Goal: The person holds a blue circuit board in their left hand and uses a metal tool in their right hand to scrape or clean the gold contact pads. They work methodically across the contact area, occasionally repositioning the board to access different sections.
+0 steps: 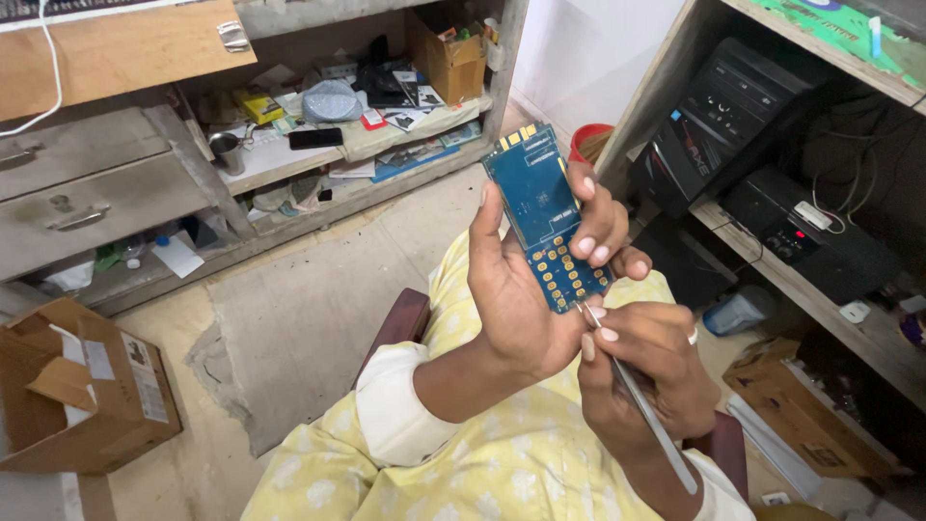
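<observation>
Head view: a blue circuit board (545, 217) of a keypad phone is held upright in front of the body, above the lap, by the left hand (526, 289), whose fingers (598, 227) are curled closed around the board's right edge while the thumb is laid along its left edge. The rows of round gold key contacts on the lower half of the board are turned toward the camera. A pair of metal tweezers (637, 396) is gripped in the right hand (646, 371), the fingers being pinched shut around the upper shaft, and the tip is set against the bottom edge of the board, just beside the lowest row of contacts. Whether anything is caught in the tip cannot be told. The board is seen bare, with no casing, keypad or screen on it, so the stripping is judged to be done already, and the fine work at the bottom edge is judged to be in hand and unfinished; no loose part is seen lying ready nearby. Behind the hands, cluttered shelves (376, 145) are seen, and a cardboard box (82, 396) is seen on the floor at the left.
</observation>
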